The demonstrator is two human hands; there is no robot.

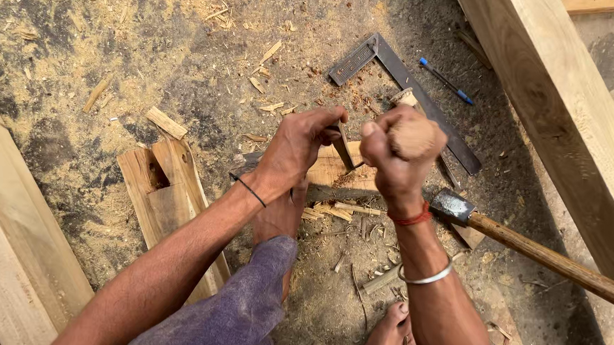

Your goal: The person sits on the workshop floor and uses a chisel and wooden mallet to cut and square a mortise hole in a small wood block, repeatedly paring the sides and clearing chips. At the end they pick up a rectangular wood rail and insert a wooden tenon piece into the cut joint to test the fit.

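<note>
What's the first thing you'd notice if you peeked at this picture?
Two hands in the middle: the left hand steadies a chisel on a small wood block, and the right hand grips a rounded wooden handle. A hammer lies to the right, a metal square above, on the sawdust-covered ground.

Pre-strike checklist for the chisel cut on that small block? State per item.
1. Left hand gripping the chisel: ok, fingers wrapped round it.
2. Chisel tip seated on the wooden block: cannot tell, the hands hide the tip.
3. Right hand holding the wooden handle: ok, fist shut on it.
4. Block pinned: ok, a foot rests against it.
5. Hammer out of the swing path: not ok, it lies beside the right wrist.
6. Steel square out of the way: ok, behind the block.
</note>
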